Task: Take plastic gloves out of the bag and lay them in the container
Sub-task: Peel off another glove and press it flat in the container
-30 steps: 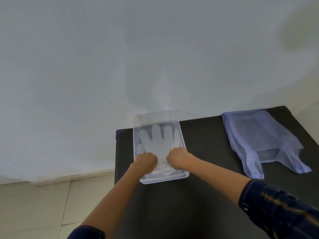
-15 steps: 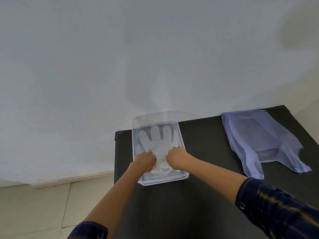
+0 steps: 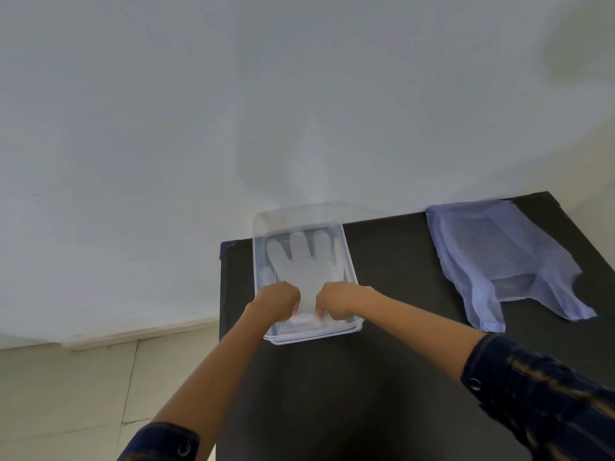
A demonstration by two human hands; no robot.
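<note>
Both hands are reaching into the near end of the clear container [image 3: 349, 277], the left hand [image 3: 276, 301] and right hand [image 3: 336, 302] curled knuckles-up, fingertips pinching the cuff of the plastic glove [image 3: 299, 264], which is lying flat inside with its fingers pointing at the wall. The container is sitting near the left edge of the black desk [image 3: 392, 361]. Bare desktop is stretching rightward to the pale blue plastic bag [image 3: 492, 257], lying flat well apart near the far right corner.
</note>
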